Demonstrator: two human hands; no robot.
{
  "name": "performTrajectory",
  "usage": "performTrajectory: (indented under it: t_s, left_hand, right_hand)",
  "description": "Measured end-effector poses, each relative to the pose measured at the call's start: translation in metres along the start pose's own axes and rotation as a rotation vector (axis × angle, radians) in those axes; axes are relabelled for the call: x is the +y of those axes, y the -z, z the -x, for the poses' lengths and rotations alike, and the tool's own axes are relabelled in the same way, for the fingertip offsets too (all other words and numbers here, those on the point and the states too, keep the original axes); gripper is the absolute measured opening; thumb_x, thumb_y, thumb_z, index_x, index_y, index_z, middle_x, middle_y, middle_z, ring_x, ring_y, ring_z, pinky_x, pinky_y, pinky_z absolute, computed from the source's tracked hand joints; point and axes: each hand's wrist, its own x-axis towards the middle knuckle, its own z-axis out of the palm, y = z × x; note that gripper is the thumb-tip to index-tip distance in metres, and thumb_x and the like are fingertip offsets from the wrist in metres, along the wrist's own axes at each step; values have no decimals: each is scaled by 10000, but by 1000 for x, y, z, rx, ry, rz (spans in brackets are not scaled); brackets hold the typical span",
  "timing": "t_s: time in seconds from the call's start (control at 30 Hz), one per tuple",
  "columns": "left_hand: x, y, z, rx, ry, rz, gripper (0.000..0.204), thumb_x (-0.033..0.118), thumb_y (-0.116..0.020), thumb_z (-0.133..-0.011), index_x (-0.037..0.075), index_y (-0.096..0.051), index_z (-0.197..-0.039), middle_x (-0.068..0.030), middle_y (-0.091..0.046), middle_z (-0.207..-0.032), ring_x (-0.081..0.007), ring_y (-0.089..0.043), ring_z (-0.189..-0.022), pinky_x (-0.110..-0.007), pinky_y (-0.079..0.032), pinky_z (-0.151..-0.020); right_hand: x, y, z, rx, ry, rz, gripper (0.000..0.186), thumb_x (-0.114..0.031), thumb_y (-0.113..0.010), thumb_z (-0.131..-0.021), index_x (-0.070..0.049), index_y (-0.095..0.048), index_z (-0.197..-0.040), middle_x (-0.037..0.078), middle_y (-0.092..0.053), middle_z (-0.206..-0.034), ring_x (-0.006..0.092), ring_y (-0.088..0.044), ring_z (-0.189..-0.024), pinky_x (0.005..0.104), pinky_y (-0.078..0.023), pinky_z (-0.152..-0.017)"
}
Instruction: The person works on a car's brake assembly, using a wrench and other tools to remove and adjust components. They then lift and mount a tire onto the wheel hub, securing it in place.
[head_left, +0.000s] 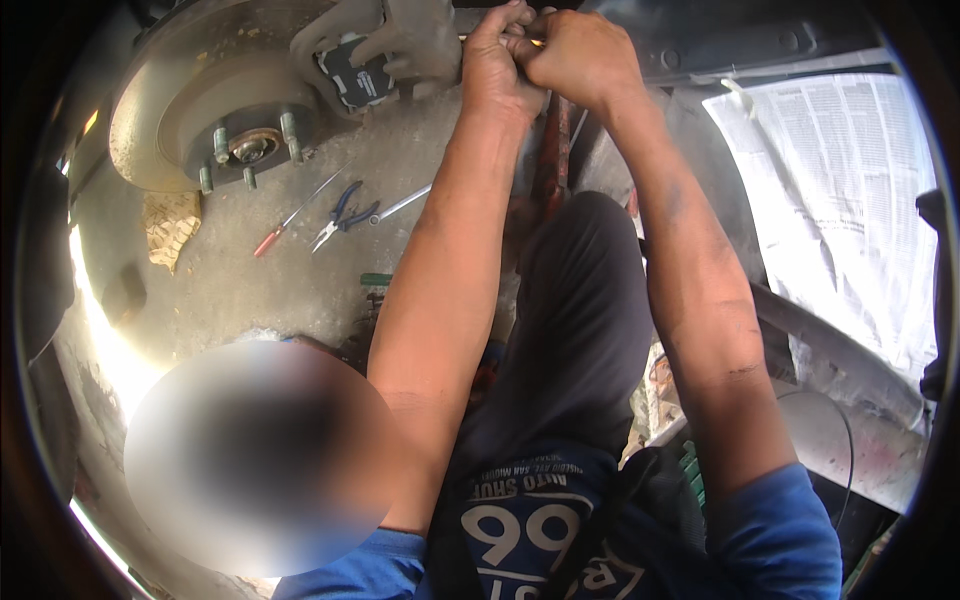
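Curling fingers [512, 16], left hand [493, 68] meets right hand [588, 52] near the caliper [424, 42] — what's held, unclear.

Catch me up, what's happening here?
A person's left hand and right hand are together, fingers curled, just right of a brake caliper; what they grip, if anything, is hidden. A brake disc sits further left. A red-handled screwdriver, blue-handled pliers and a wrench lie on the floor.
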Motion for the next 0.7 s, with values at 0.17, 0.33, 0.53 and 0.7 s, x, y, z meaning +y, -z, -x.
performTrajectory:
  t_s: [0.17, 0.33, 0.53, 0.7]
  left_hand:
    - [-5, -9, 2, 29, -15, -33, 112, 175, -676, -926, 94, -659, -851, -62, -709, -829, -211, -689, -780, -339, -558, -778]
    - [3, -2, 0, -11, -24, 10, 162, 226, -661, -963, 73, -677, -912, -65, -722, -869, -204, -697, -795, -343, -558, -760]
    - [0, -25, 56, 120, -56, -350, 470, 436, -682, -974, 8, -624, -1162, -135, -673, -1136, -277, -632, -1141, -426, -472, -1076]
    - [50, -41, 120, 144, 375, -1239, 658, 510, -646, -982, -59, -580, -1306, -210, -712, -1168, -273, -700, -1097, -418, -559, -962]
  right_hand:
    - [14, -1, -5, 49, 39, -22, 504, -526, -634, -899, -65, -763, -1058, 148, -767, -969, 329, -725, -978, 451, -550, -891]
    - [8, 3, -8, -8, 77, -37, 550, -573, -625, -901, -67, -764, -1067, 152, -763, -1022, 341, -713, -1010, 453, -545, -903]
    - [42, 21, -21, -244, 303, -211, 512, -481, -703, -912, -85, -724, -1235, 160, -739, -1157, 337, -685, -1128, 434, -522, -979]
    - [105, 42, -26, -71, 259, -153, 556, -452, -714, -923, -83, -664, -1336, 191, -688, -1288, 336, -658, -1198, 415, -486, -1041]
